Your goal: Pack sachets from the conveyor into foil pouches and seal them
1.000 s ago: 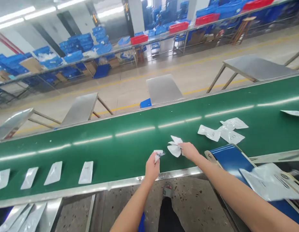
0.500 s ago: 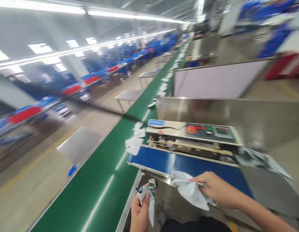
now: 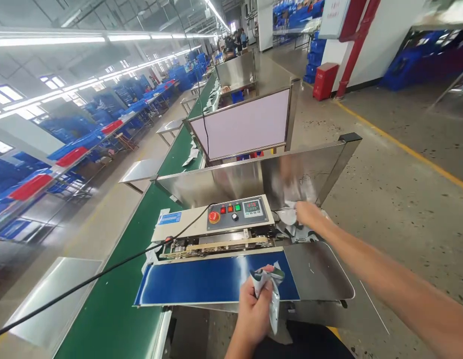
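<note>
We face a long factory hall, with a green conveyor running away on our left. Before us stands a band sealer, its blue feed belt meeting a steel plate, with concrete floor to the right. Our left hand clenches a foil pouch over the belt; our right hand, behind the sealer, appears to pinch a second pouch. Both pouches should handle as light, soft and slippery, so edges offer the surest hold.
</note>
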`<state>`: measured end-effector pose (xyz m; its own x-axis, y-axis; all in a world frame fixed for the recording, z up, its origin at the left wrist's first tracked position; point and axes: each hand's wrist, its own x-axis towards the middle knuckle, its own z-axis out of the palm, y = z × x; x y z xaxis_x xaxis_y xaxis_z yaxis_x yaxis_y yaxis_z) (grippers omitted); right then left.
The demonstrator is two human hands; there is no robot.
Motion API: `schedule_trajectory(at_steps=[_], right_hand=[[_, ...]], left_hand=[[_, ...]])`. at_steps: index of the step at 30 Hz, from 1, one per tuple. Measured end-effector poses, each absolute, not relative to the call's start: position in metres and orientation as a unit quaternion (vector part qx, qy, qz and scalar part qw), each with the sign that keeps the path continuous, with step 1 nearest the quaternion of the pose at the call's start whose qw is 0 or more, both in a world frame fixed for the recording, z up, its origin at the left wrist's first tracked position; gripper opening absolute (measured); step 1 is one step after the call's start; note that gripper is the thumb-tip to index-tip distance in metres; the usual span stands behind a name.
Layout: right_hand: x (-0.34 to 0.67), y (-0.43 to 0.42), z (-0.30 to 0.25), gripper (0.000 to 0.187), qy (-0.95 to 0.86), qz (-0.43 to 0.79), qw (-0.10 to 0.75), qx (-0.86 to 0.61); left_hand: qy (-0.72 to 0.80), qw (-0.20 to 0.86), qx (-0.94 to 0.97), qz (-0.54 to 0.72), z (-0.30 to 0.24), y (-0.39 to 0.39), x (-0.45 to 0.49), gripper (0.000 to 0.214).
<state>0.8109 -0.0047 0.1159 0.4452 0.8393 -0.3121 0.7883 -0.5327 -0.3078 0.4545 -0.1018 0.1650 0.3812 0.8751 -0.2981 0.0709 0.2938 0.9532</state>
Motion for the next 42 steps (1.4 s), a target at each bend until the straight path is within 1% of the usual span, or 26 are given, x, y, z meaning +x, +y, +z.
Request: schedule_trajectory(at_steps=[2,4,6,7,8,9,10,12,14,15,17,19,21,24,27,30,33,35,38,40,42], right_hand=[[0.799,0.029,0.103,0.034,-0.480,0.247,0.031,-0.841],[0.801,0.044,0.102,0.052,-0.485,0.262,0.019,-0.834],[0.817,0.037,0.110,0.074,-0.490,0.258,0.018,-0.833],[0.826,0.027,0.116,0.081,-0.494,0.250,0.027,-0.832],[0.835,0.011,0.121,0.084,-0.502,0.246,0.051,-0.828],[0.839,-0.008,0.126,0.083,-0.512,0.252,0.089,-0.816],[0.838,-0.029,0.129,0.079,-0.526,0.274,0.148,-0.791],[0.818,-0.074,0.130,0.073,-0.545,0.373,0.290,-0.693],[0.778,-0.113,0.125,0.078,-0.521,0.476,0.393,-0.590],[0.755,-0.127,0.121,0.080,-0.499,0.499,0.428,-0.565],[0.710,-0.142,0.112,0.075,-0.450,0.505,0.471,-0.566],[0.677,-0.145,0.103,0.068,-0.400,0.465,0.498,-0.612],[0.662,-0.142,0.095,0.065,-0.348,0.411,0.520,-0.663],[0.668,-0.145,0.086,0.064,-0.267,0.332,0.556,-0.714],[0.695,-0.162,0.082,0.068,-0.199,0.274,0.593,-0.731],[0.716,-0.182,0.085,0.073,-0.202,0.297,0.587,-0.725],[0.717,-0.189,0.095,0.073,-0.245,0.363,0.528,-0.727],[0.710,-0.187,0.103,0.074,-0.260,0.407,0.507,-0.714],[0.701,-0.184,0.112,0.080,-0.254,0.477,0.501,-0.676],[0.700,-0.184,0.116,0.082,-0.238,0.501,0.505,-0.661],[0.700,-0.184,0.119,0.076,-0.231,0.497,0.511,-0.663]], left_hand=[[0.466,0.661,0.511,0.290,0.164,-0.107,0.465,0.065],[0.471,0.663,0.513,0.276,0.161,-0.110,0.467,0.065],[0.472,0.665,0.508,0.277,0.155,-0.110,0.465,0.065],[0.472,0.670,0.501,0.279,0.151,-0.109,0.464,0.065],[0.471,0.677,0.490,0.281,0.146,-0.107,0.464,0.065],[0.471,0.687,0.477,0.282,0.142,-0.105,0.465,0.066],[0.469,0.698,0.462,0.281,0.137,-0.102,0.467,0.068],[0.462,0.725,0.428,0.278,0.130,-0.095,0.473,0.074],[0.445,0.756,0.397,0.270,0.124,-0.090,0.482,0.079],[0.435,0.772,0.382,0.264,0.122,-0.088,0.487,0.080],[0.419,0.797,0.354,0.252,0.120,-0.086,0.495,0.083],[0.408,0.812,0.332,0.251,0.120,-0.087,0.502,0.085],[0.390,0.819,0.334,0.255,0.122,-0.090,0.506,0.086],[0.369,0.817,0.369,0.245,0.125,-0.092,0.506,0.085],[0.404,0.805,0.366,0.232,0.125,-0.089,0.503,0.081],[0.419,0.795,0.361,0.251,0.121,-0.084,0.503,0.076],[0.376,0.792,0.390,0.282,0.116,-0.084,0.510,0.071],[0.345,0.792,0.418,0.283,0.114,-0.086,0.515,0.069],[0.335,0.774,0.457,0.283,0.111,-0.089,0.520,0.068],[0.350,0.752,0.476,0.293,0.108,-0.090,0.521,0.069],[0.369,0.731,0.490,0.299,0.104,-0.091,0.520,0.070]])
